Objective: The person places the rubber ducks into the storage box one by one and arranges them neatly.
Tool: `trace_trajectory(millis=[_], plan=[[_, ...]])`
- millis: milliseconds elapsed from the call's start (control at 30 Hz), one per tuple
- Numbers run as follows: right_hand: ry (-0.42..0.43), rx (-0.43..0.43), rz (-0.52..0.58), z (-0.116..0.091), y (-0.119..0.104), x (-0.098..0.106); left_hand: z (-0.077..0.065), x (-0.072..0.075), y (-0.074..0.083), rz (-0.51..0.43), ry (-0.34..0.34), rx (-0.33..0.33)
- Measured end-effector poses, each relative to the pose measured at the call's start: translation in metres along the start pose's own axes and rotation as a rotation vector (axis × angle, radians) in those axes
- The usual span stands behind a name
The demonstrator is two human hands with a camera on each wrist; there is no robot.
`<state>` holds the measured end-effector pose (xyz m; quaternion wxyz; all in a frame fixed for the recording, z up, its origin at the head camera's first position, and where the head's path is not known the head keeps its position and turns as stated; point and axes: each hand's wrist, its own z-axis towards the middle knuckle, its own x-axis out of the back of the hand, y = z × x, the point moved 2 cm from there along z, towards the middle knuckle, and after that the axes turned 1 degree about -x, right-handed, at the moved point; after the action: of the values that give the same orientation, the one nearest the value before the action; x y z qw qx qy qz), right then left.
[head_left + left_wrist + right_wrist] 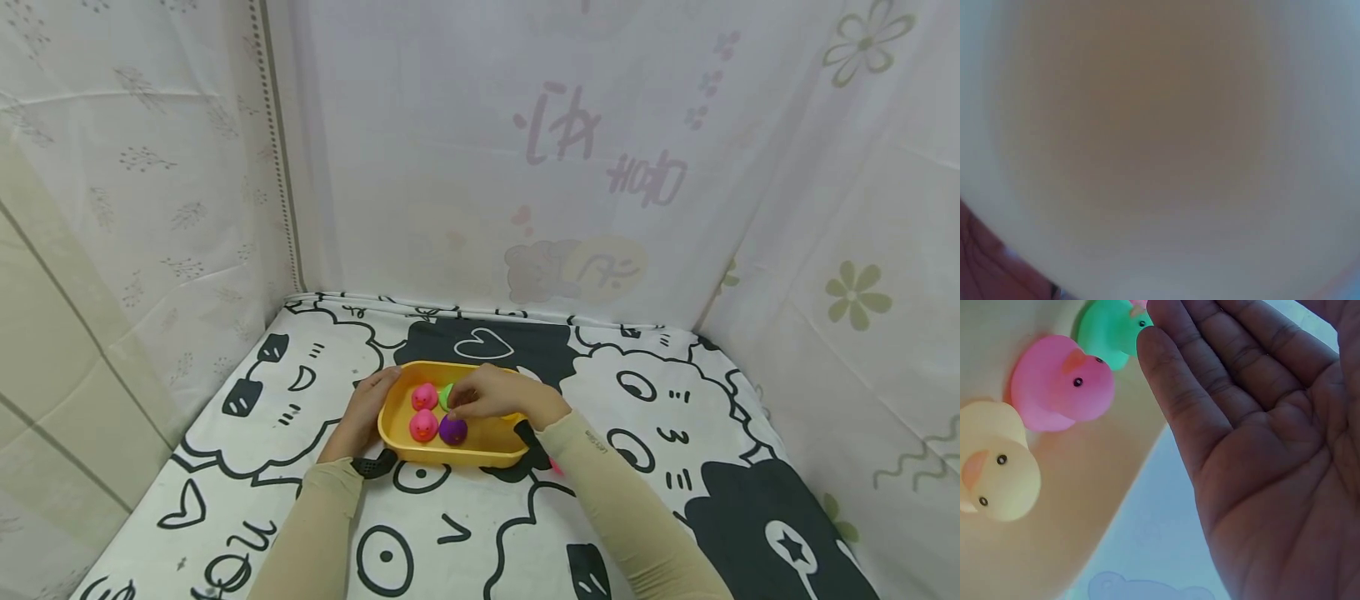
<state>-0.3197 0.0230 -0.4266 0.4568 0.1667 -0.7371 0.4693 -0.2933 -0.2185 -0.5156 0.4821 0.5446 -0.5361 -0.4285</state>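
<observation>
Flowery curtains [420,167] hang behind a cartoon cloth [446,504]. Toy ducks [423,426] sit in a yellow tray [457,457]. The left hand [367,412] touches it, the right hand [495,392] is over it; I can't tell if their fingers grip.

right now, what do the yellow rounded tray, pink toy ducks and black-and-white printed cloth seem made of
Yellow rounded tray: probably moulded plastic, smooth, from its even colour and curved rim.
Pink toy ducks: likely vinyl or rubber, fairly matte, with smooth rounded bodies.
Black-and-white printed cloth: matte fabric, folded along the back edge.
</observation>
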Motion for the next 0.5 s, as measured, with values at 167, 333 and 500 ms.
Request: trace_trajectory(millis=[167, 333, 500], plan=[[0.026, 0.002, 0.012, -0.007, -0.001, 0.004, 0.000, 0.000, 0.000, 0.008, 0.004, -0.001], [0.049, 0.009, 0.037, -0.014, 0.000, 0.006, 0.001, 0.000, 0.000, 0.011, 0.004, 0.002], [0.069, 0.017, 0.046, -0.023, 0.005, 0.007, 0.000, 0.000, 0.000, 0.014, 0.000, 0.006]])
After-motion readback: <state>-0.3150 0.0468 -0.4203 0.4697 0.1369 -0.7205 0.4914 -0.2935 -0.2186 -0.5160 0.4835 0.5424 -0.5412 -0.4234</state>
